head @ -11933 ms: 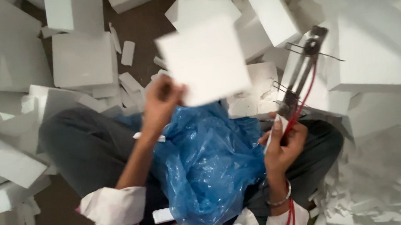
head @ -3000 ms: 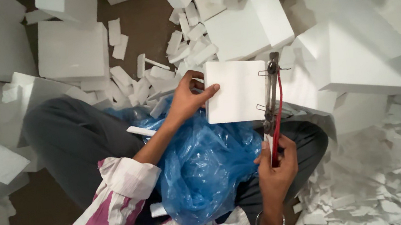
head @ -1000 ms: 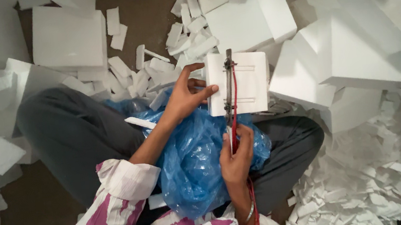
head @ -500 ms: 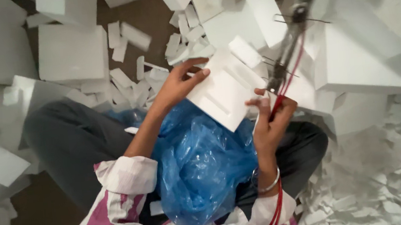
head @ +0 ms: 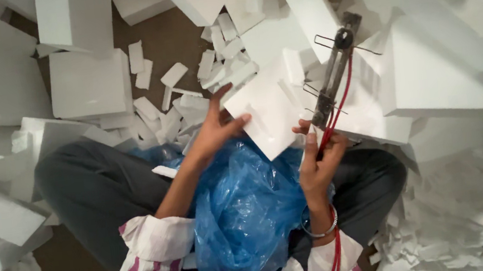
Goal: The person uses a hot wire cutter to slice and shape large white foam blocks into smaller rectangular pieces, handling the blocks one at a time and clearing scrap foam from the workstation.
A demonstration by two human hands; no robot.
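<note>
A flat white foam slab (head: 266,112), roughly square, is held tilted over a crumpled blue plastic sheet (head: 243,207). A slim dark metal-framed cutter with red cord (head: 332,84) is held slanted at the slab's right edge.

A second earlier the cutting tool (head: 334,75) stood upright across the middle of the foam sheet (head: 269,111); it swung off to the sheet's three-o'clock edge, its tip leaning toward one o'clock. The right hand (head: 316,160) shifted rightward with it. The sheet tilted from square to diagonal, its low corner at six o'clock, and the left hand (head: 217,129) turned with it.
</note>
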